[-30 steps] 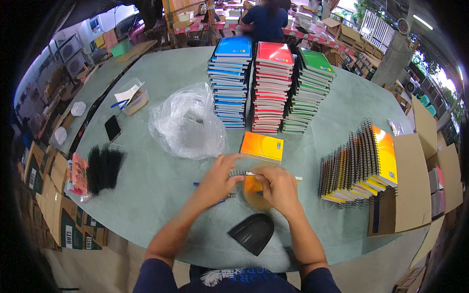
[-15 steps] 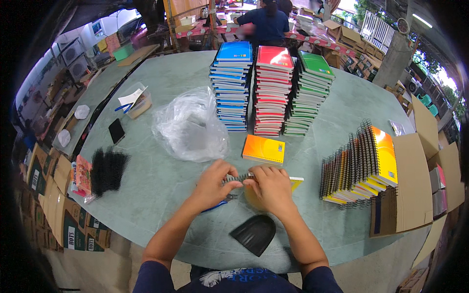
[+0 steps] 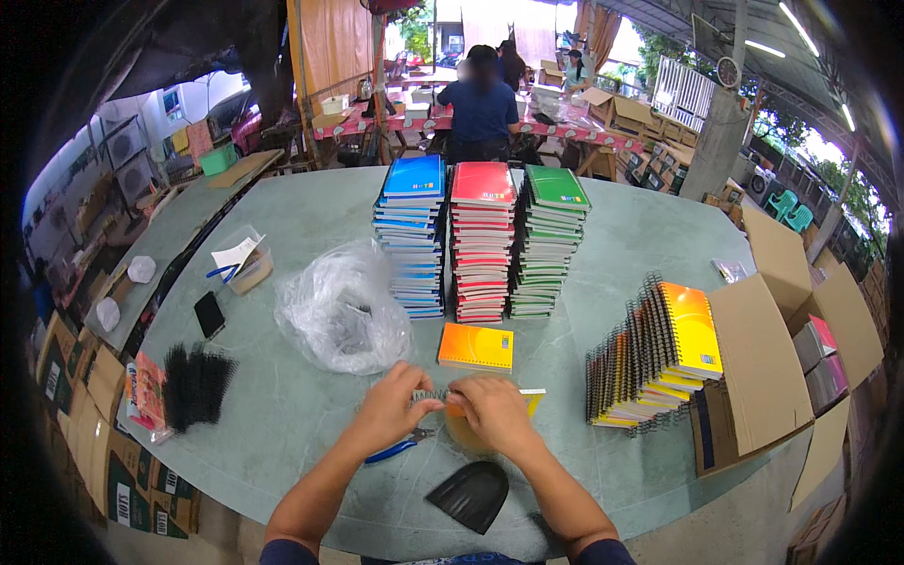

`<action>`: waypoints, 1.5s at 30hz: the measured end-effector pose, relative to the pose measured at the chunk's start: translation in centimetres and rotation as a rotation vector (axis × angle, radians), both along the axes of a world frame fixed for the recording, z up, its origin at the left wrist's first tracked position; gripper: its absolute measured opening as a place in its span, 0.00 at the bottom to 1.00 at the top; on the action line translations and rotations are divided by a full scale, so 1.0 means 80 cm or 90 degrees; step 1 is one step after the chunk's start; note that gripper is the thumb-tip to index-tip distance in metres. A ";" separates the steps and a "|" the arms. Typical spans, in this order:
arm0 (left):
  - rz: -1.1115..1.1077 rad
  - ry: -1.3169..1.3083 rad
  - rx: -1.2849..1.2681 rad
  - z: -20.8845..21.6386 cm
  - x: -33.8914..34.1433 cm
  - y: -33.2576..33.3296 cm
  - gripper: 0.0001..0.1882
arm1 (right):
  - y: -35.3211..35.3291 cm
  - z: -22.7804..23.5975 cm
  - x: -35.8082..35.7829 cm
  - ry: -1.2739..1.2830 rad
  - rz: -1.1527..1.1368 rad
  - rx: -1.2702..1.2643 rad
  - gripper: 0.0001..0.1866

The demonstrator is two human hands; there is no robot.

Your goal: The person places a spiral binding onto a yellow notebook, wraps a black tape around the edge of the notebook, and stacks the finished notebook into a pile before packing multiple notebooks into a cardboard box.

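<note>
My left hand (image 3: 393, 410) and my right hand (image 3: 492, 410) meet over an orange-yellow spiral notebook (image 3: 494, 419) lying on the round green table (image 3: 282, 405). Both pinch its wire spiral binding (image 3: 429, 397), which shows between my fingers. Blue-handled pliers (image 3: 395, 447) lie just under my left wrist. Another orange notebook (image 3: 476, 347) lies flat right behind my hands.
Three tall notebook stacks stand behind: blue (image 3: 411, 235), red (image 3: 482, 240), green (image 3: 548, 235). A row of upright yellow notebooks (image 3: 654, 353) leans against an open cardboard box (image 3: 763, 367) at right. A clear plastic bag (image 3: 339, 306), black spirals (image 3: 193, 381), a phone (image 3: 209, 313), a black scoop (image 3: 471, 494).
My hands have come closer together on the spiral binding. The camera has tilted up a little, so the table and stacks sit lower in view.
</note>
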State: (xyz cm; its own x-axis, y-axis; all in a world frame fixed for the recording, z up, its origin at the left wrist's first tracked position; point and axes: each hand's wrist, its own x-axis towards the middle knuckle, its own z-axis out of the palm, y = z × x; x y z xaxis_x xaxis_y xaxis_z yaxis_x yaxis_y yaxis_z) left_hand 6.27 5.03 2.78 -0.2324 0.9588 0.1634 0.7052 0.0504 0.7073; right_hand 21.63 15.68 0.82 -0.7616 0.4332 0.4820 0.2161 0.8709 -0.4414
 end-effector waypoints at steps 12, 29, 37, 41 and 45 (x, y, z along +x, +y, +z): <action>-0.114 0.178 -0.078 -0.083 0.108 -0.039 0.23 | 0.056 -0.042 0.062 0.222 0.038 -0.649 0.11; 0.174 0.196 0.425 0.003 0.031 -0.011 0.17 | 0.013 -0.057 0.070 0.296 -0.044 -0.706 0.08; 0.122 0.205 0.353 -0.004 0.046 -0.011 0.16 | 0.005 -0.057 0.070 0.341 -0.061 -0.681 0.08; 0.015 0.163 0.297 0.000 0.058 -0.008 0.16 | 0.007 -0.057 0.075 0.370 -0.051 -0.700 0.09; 0.120 0.138 0.347 0.005 0.059 0.002 0.15 | 0.008 -0.057 0.074 0.347 -0.048 -0.672 0.09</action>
